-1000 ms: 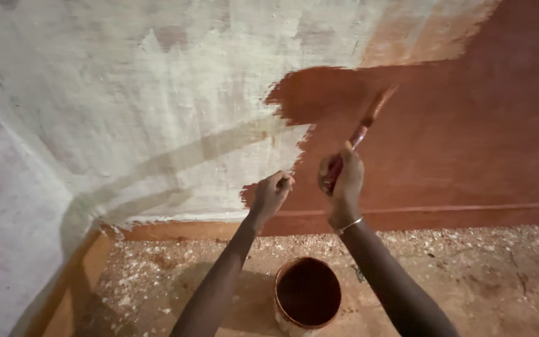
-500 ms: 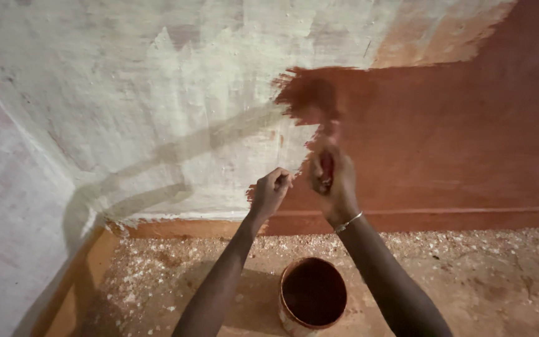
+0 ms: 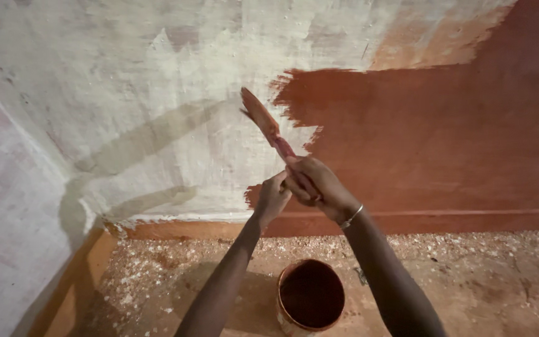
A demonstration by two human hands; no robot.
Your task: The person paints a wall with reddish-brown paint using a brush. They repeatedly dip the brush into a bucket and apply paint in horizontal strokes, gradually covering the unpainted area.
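While right hand (image 3: 319,186) keeps a closed grip on paintbrush (image 3: 268,127), bristles aimed up-left, handle down-right, left hand (image 3: 272,198) loosely curled alongside.

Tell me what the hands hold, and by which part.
The right hand grips a paintbrush by its handle, bristles up-left at the wall. The left hand touches the right one and holds nothing visible.
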